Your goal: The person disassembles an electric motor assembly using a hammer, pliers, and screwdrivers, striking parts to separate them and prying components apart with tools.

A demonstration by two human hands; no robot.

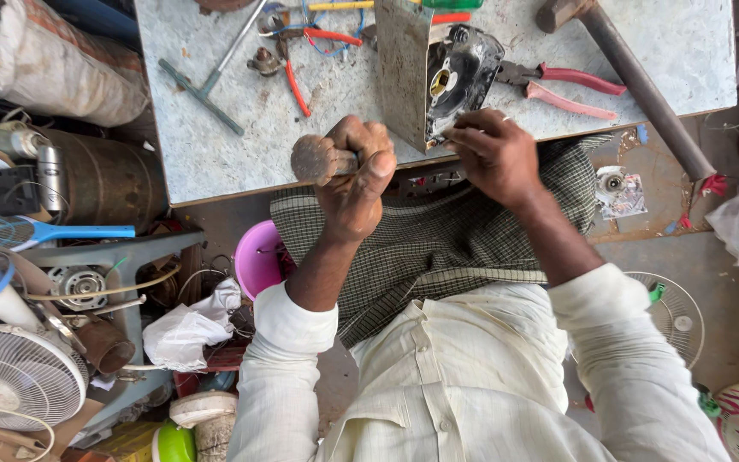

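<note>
Between both hands, black motor housing [459, 73] half open; left hand [354, 175] fisted around hammer [318, 159], right hand [493, 154] pinching its edge.

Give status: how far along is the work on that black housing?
Done: black housing sits opened on the table, brass centre exposed. In hand: left hand grips a rusty hammer; right hand steadies the housing. Left: housing not closed, pliers out.

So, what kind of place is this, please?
Probably a small repair workshop for fans and appliances: pliers and a long hammer lie on the worn table, and a fan stands among parts.
</note>
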